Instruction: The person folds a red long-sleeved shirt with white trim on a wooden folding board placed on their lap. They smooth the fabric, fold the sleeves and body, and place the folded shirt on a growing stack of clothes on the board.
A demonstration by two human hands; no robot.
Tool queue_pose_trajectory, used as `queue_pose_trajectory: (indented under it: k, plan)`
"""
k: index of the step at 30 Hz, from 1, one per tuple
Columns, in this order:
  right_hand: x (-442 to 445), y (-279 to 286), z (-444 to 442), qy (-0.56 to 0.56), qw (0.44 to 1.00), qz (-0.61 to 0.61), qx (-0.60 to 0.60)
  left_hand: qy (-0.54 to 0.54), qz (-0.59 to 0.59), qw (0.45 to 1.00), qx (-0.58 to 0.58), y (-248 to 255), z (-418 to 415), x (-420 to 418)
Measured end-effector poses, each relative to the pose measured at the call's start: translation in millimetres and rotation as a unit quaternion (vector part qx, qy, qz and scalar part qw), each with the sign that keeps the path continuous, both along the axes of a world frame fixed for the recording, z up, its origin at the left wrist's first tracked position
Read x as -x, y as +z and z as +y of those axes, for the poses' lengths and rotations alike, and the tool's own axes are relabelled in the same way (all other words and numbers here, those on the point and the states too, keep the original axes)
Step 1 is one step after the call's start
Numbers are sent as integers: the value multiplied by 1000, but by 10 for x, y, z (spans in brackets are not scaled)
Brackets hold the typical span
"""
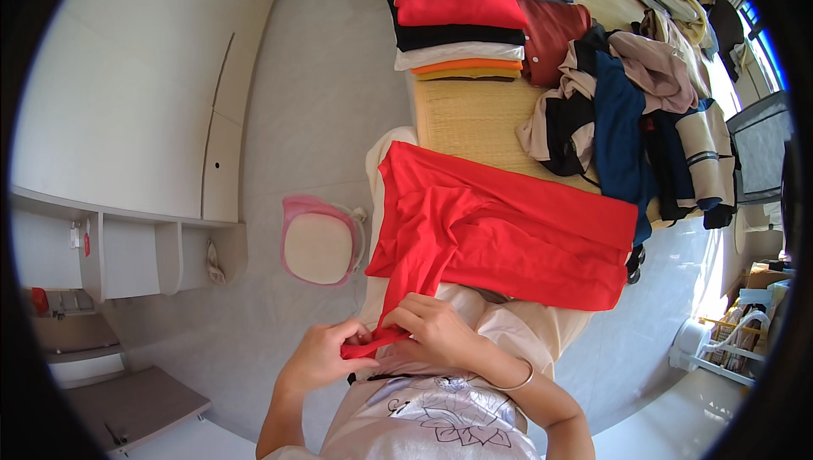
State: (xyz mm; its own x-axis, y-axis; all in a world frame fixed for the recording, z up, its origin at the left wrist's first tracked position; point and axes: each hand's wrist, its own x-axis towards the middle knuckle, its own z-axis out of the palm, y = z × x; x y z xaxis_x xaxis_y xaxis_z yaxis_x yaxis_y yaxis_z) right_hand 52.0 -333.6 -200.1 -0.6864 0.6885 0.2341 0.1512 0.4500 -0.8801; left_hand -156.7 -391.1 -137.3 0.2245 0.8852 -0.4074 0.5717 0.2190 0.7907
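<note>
A red long-sleeved garment (508,231) lies spread over my lap and the near edge of a woven mat (470,117). One sleeve runs down towards my waist, creased near where it joins the body. My left hand (333,349) pinches the sleeve's end between thumb and fingers. Just right of it, my right hand (432,327) grips the same sleeve near its cuff, fingers curled over the cloth. A bangle circles my right wrist. Part of the cuff is hidden by my fingers.
A stack of folded clothes (460,35), red on top, stands at the mat's far left, beside a folded rust-red shirt (552,41). Loose jackets (622,98) pile up on the right. A pink-rimmed stool (321,247) stands on the floor left; a cabinet (140,92) lines the wall.
</note>
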Motion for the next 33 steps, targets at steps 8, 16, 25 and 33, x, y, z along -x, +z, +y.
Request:
queue_pose_trajectory:
  k: [8, 16, 25, 33]
  plan:
    - [-150, 425, -37, -1, 997, 68, 22, -52, -179, 980, -75, 541, 150, -41]
    - [-500, 642, -5, -1, 986, 130, 101, 46, -400, 911, -93, 185, 658, -333]
    - [-568, 740, -126, 102, 926, 228, 284, -73, -41, 986, -145, -1161, 2323, -412]
    - [-660, 808, -95, 56, 890, 168, 420, -124, -57, 986, -94, -1319, 2362, -312]
